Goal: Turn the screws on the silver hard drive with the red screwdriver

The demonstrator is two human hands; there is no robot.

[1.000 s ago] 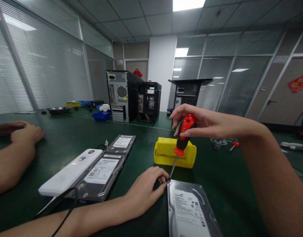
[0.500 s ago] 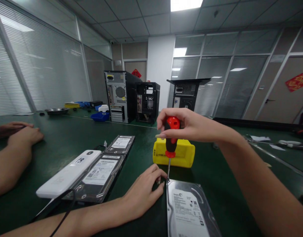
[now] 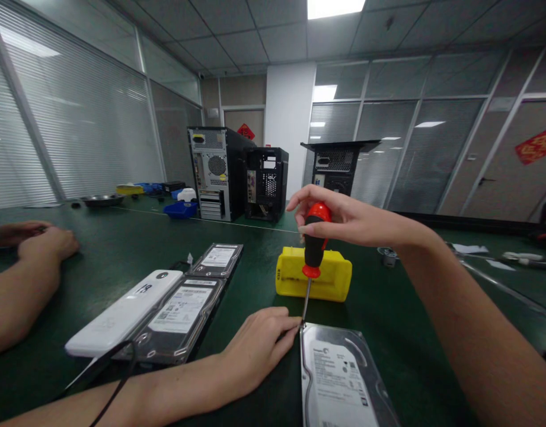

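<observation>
My right hand (image 3: 339, 219) is closed round the red and black handle of a screwdriver (image 3: 314, 255). The tool leans slightly, its metal shaft running down to the near left corner area of a hard drive (image 3: 344, 379), at that drive's far edge. Beside the same corner, my left hand (image 3: 261, 344) rests low with thumb and forefinger pinched together at the screwdriver's tip. Whatever those fingertips hold is too small to make out. The drive lies label up on the green table, and just beyond it stands a yellow bin (image 3: 337, 281).
Left of my hands lie two more hard drives (image 3: 184, 308) (image 3: 219, 258) and a white power bank (image 3: 125, 311) with a black cable (image 3: 121, 379). Another person's hands (image 3: 50, 246) are at the far left. Computer cases (image 3: 232, 172) and a blue bin (image 3: 180, 209) stand behind.
My right hand has risen a little, its fingers loosening round the handle, and the screwdriver's top has tilted right. My left thumb and forefinger have come together at the tip.
</observation>
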